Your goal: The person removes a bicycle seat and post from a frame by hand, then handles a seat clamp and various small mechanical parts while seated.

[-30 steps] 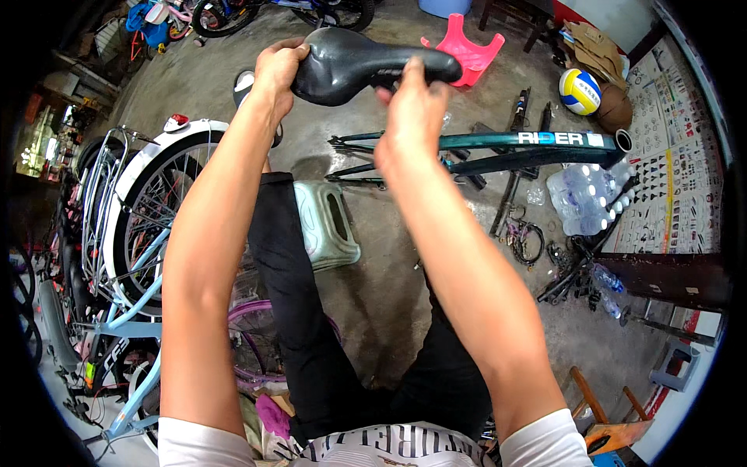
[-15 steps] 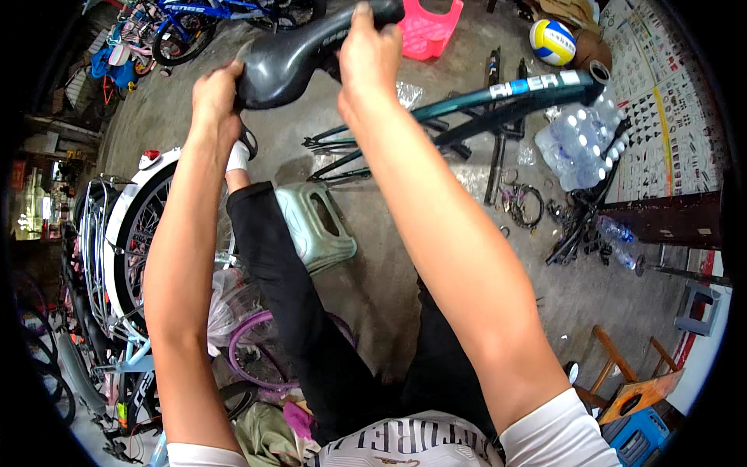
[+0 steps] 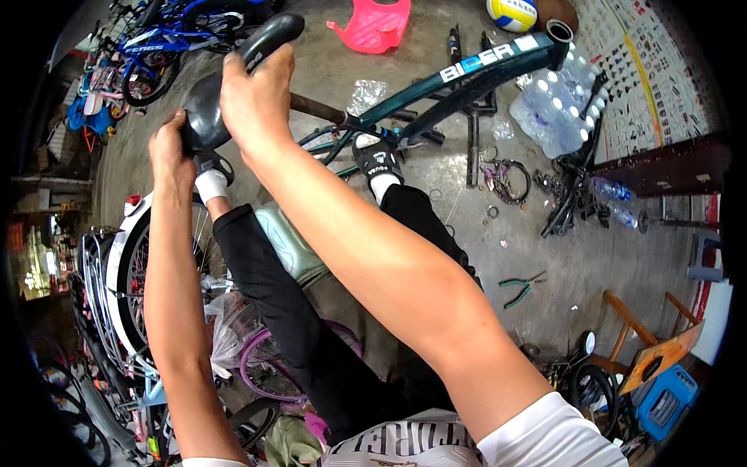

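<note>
My left hand grips the wide rear of a black saddle, and my right hand is closed on it nearer the narrow nose. A rusty brown post runs from behind the saddle and my right hand to the dark green bicycle frame lying across the floor; whether it joins the saddle is hidden. My right foot, in a black shoe, rests at the frame's lower end, below the post.
A pale green plastic stool lies between my legs, a white-fendered wheel at left. Pliers, loose parts and a pack of water bottles are at right. A pink stool and blue bikes stand beyond.
Both hands have moved left and the saddle has swung to a steeper slant, nose up. The rusty post and my right shoe by the frame have come into sight.
</note>
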{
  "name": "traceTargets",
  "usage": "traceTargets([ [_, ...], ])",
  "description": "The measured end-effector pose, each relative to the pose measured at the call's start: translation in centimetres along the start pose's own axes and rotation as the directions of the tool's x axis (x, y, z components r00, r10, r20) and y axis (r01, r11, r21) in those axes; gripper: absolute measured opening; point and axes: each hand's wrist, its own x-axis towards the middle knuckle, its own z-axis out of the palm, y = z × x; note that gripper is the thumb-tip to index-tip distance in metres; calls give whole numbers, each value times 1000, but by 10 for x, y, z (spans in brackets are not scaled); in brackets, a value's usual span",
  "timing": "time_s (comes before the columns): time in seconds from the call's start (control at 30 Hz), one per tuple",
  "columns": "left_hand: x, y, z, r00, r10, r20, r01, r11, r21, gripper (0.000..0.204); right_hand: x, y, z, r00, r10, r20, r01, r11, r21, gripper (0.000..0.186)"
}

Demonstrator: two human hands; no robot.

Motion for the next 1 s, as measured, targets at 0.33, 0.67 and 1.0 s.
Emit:
traceTargets([
  [0.33, -22, -2, 5, 998, 49, 29, -49, 999, -7, 35, 11, 16, 25, 982, 25, -187, -23, 1000, 15, 76],
  [0.67, -6, 9, -9, 993, -73, 88, 74, 997, -12, 24, 15, -5, 8, 991, 131, 11, -127, 933, 337, 44],
  [1.0, 1, 12, -20, 985, 27, 171, -37, 998, 54, 23, 10, -1, 41, 976, 18, -217, 24, 982, 189, 82],
])
